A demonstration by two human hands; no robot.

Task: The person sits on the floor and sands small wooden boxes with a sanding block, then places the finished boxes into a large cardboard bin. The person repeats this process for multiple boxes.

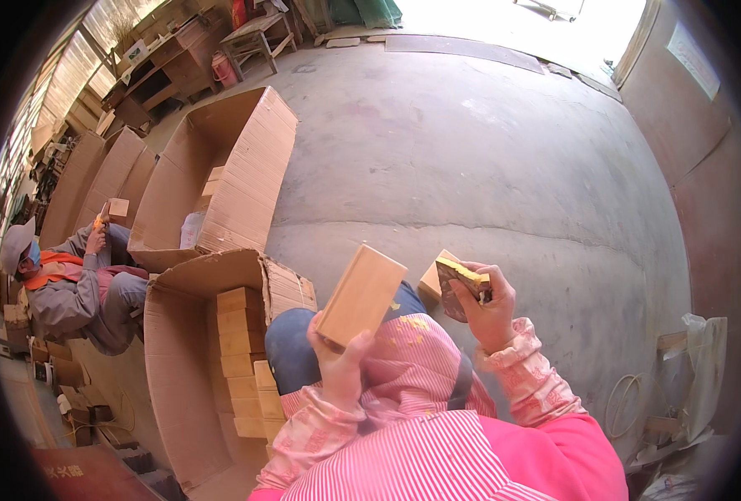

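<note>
A light wooden box [363,294] rests tilted in my left hand [340,360], its broad smooth face turned up towards me. My right hand [492,307] grips a yellow foam block [461,270] with a dark brown sheet, perhaps sandpaper, against its side. That block is apart from the wooden box, off to its right. Partly behind the right hand, another pale wooden piece [432,283] sits low by my knee. Yellow crumbs [413,323] lie on the pink striped apron over my lap.
To the left, an open cardboard box [179,376] holds stacked wooden blocks [242,341]. A second carton [251,169] stands beyond it with more blocks inside. A seated co-worker [89,282] is at far left. Concrete floor [470,156] stretches ahead to a bright doorway; a coiled cord [624,407] is at right.
</note>
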